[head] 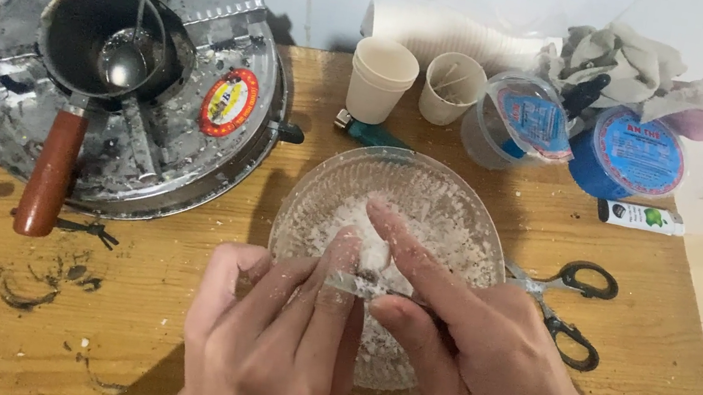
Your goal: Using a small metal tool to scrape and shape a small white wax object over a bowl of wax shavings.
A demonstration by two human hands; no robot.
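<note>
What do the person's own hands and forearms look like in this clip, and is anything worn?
Both hands are bare: the left hand and right hand show no gloves, rings or watch. No sleeves reach the visible wrists. White powdery crumbs dust the fingers.

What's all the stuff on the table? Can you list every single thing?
bowl: 1, clear, table middle, white crumbs inside
white lump: 1, between the fingers, over the bowl
stove: 1, silver, back left
pot: 1, dark, brown handle, on stove
ladle: 1, metal, in pot
cups: 2, cream, back middle
tubs: 2, blue lids, back right
lighter: 1, teal, behind bowl
scissors: 1, black handles, right of bowl
small tube: 1, white, far right
rag: 1, grey, back right
table: 1, wooden
left hand: 1, dusty, holds lump
right hand: 1, dusty, on lump
</note>
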